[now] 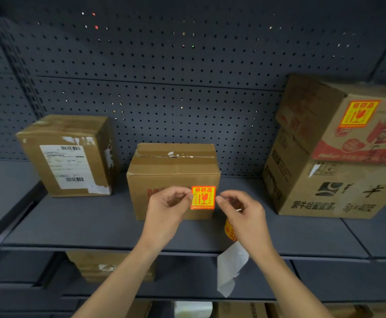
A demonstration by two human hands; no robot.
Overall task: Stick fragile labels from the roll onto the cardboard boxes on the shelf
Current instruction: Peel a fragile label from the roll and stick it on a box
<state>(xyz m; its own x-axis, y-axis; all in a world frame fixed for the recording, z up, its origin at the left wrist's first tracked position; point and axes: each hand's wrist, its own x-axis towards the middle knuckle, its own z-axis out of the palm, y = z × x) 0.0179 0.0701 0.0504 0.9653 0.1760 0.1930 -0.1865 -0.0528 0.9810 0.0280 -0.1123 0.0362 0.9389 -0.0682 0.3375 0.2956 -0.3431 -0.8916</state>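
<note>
An orange and yellow fragile label (203,197) is stretched between my two hands in front of the middle cardboard box (173,177). My left hand (166,210) pinches its left edge. My right hand (240,214) pinches its right edge and also carries the label roll (229,229), mostly hidden under the palm, with a white backing strip (231,269) hanging down. I cannot tell whether the label touches the box front.
A box with a white shipping label (69,154) stands at the left of the grey shelf (95,228). Two stacked boxes at the right: the upper box (339,120) bears a fragile label (358,114); the lower box (329,187) shows one at the frame edge. More boxes sit below.
</note>
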